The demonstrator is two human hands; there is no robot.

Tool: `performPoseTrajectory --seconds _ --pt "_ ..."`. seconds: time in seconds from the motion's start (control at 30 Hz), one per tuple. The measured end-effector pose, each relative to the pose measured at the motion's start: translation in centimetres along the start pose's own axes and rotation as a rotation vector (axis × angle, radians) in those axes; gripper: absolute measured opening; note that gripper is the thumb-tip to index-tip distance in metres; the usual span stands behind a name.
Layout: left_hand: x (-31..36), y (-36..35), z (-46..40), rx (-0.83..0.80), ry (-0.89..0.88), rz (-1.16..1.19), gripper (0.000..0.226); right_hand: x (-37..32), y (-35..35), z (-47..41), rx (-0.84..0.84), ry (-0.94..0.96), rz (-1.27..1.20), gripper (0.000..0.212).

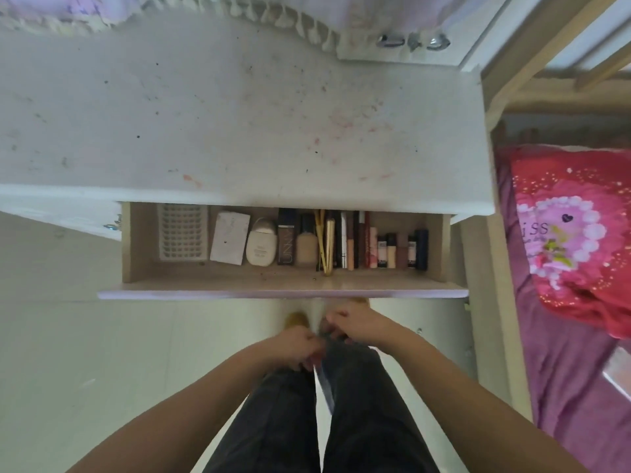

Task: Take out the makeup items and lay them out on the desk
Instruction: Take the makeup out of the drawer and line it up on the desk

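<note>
1. Makeup items (341, 238) lie in a row inside the open light-wood drawer (283, 285) pulled out from under the white desk top (205, 124); none are on the desk.
2. Left hand (297, 346) is curled, fingers bent inward at the front of the dark trousers (345, 387), below the drawer front; whether it pinches the fabric cannot be told through the blur.
3. Right hand (351, 324) is likewise curled just beside the left, fingers bent onto the same dark fabric; its grip is also unclear. Neither hand touches the drawer or anything in it.
4. Desk top is bare, marked with dark specks and pinkish-red smudges. A fringed pale cloth (300, 18) hangs at its far edge.
5. Pale floor (85, 336) lies beneath, with a foot in a tan shoe (296, 319) between drawer and hands.
6. To the right stands a wooden bed frame (495, 97) with a purple sheet (563, 370) and a red-and-pink flowered pillow (573, 233).
7. Drawer contents, left to right: a white grid-patterned tray (182, 233), a flat white rectangular compact (229, 237), a rounded cream bottle (261, 244), a dark brown lettered box (286, 237), a beige foundation bottle (306, 245), yellow-gold slim sticks (322, 244), several upright pencils and tubes (355, 240), small lipstick-like tubes (396, 250), and a dark navy cylinder (421, 249).
</note>
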State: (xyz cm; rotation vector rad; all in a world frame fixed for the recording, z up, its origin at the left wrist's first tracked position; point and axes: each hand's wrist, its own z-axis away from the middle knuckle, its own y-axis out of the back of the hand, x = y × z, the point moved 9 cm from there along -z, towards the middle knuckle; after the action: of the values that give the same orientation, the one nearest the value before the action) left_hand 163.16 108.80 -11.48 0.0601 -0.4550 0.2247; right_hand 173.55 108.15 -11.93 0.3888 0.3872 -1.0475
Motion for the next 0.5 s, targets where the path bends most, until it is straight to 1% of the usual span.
performPoseTrajectory --seconds 0.03,0.07,0.1,0.13,0.2,0.27,0.33,0.4,0.5 --pt "1.7 -0.6 0.3 -0.077 -0.03 -0.022 0.028 0.5 1.4 1.7 -0.032 0.012 -0.027 0.024" --pt "4.1 -0.8 0.6 -0.131 -0.087 -0.055 0.029 1.3 3.3 3.1 -0.029 0.012 -0.066 0.023" --pt "6.5 -0.6 0.5 -0.145 -0.161 -0.079 0.028 2.1 5.8 4.3 0.012 0.012 -0.094 0.022" --pt "8.9 0.1 0.1 -0.117 -0.208 -0.089 0.026 2.7 8.5 5.1 0.077 0.015 -0.117 0.022" --pt "13.2 2.2 -1.9 0.025 -0.28 -0.075 0.024 4.1 13.9 5.1 0.262 0.022 -0.068 0.023" --pt "17.0 4.6 -4.3 0.262 -0.353 -0.093 0.025 4.8 18.1 3.9 0.447 0.025 0.04 0.027" --pt "19.2 6.0 -6.9 0.472 -0.371 -0.179 0.026 4.6 20.1 2.4 0.553 0.045 0.191 0.032" --pt "20.2 6.3 -9.5 0.601 -0.334 -0.343 0.028 3.5 20.5 0.8 0.584 0.106 0.39 0.032" --pt "19.7 5.6 -12.4 0.671 -0.21 -0.643 0.046 2.5 19.5 -1.8 0.512 0.139 0.591 0.037"
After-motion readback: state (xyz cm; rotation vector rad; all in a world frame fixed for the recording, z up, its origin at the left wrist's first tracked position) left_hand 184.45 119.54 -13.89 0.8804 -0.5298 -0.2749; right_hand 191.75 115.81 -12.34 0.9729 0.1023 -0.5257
